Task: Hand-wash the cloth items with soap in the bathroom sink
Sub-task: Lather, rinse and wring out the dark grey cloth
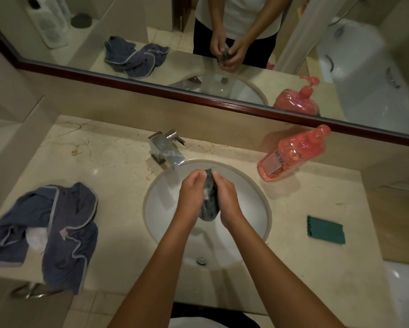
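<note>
Your forearms reach in from the bottom of the view and meet over the sink (250,185), a white oval bowl set into a veined marble counter (104,157). Left of the bowl lies a crumpled blue-grey garment (56,223) with pale piping, one end hanging over the counter's front edge; it looks like one of the items waiting its turn. By the wall on the right leans a pink soap bottle (291,155) with a pump top. The chrome tap (168,150) stands behind the bowl, and no water can be seen running from it. A folded green cloth (325,230) sits on the counter to the right.

The dark grey cloth (208,200) is bunched upright between your palms, above the middle of the bowl. Your left hand (191,190) and right hand (224,197) both curl round it, one on each side, and a little white lather shows on the fabric between them.

To do this scrubbing step well, I judge you should rub the folds against each other, turn the bundle so hidden parts meet the soap, and keep it low over the bowl so drips fall inside.

The bottle carries a pale label with small square codes; its writing is too small to read.
</note>
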Motion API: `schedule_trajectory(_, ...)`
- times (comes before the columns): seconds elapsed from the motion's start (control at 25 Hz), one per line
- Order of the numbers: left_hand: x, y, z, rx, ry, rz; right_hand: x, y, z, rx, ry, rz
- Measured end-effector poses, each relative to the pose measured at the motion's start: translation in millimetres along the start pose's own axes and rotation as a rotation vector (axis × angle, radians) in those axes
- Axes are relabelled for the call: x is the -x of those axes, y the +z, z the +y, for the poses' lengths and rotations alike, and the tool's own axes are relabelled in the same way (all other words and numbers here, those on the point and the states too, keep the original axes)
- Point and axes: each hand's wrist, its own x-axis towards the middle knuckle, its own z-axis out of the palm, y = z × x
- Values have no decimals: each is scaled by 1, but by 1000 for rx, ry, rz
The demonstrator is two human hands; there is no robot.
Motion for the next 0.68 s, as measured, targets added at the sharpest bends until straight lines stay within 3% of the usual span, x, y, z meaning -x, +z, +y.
schedule_trajectory(0.24,-3,-11,5,73,-24,43,8,-7,1,82,-45,-84)
schedule_trajectory(0.4,-4,-15,2,116,-65,-130,7,-15,-12,-192,-73,-13)
schedule_trajectory(0.48,-4,-15,-5,13,-50,-200,3,-21,-20,-388,-90,23)
schedule_trajectory(0.56,-4,-15,-14,-12,-3,-195,-3,-26,-23,-515,-108,72)
schedule_trajectory(0.68,-6,-15,-17,197,-53,-96,-6,-31,-17,-508,-106,131)
